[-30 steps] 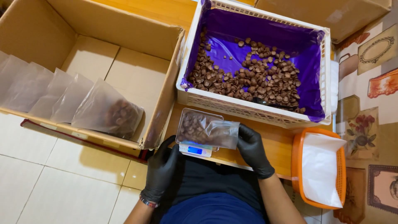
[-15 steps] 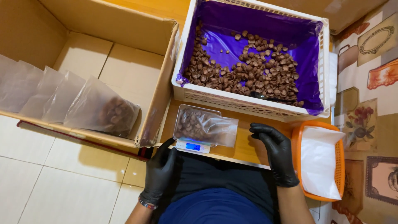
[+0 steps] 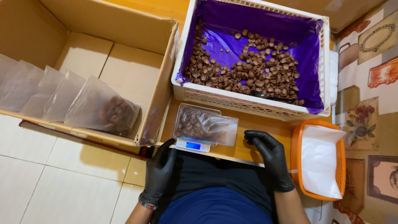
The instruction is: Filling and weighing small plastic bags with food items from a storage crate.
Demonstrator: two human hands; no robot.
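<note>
At ten o'clock a cardboard box (image 3: 124, 62); at one, a white crate (image 3: 248, 101) of nuts. The bag (image 3: 205, 126) lies on the scale (image 3: 192, 145), centre. Left hand (image 3: 161, 172) touches the scale at seven, fingers together; right hand (image 3: 269, 159) rests at four, fingers loosely spread.

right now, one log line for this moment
left hand at scale edge | right hand flat on table | nut bag on scale, released

A home packing station is indicated by a tiled floor (image 3: 62, 182), a patterned mat (image 3: 373, 83), a cardboard box (image 3: 120, 62) and a digital scale (image 3: 192, 145) at the wooden tabletop's (image 3: 257, 128) near edge
</note>
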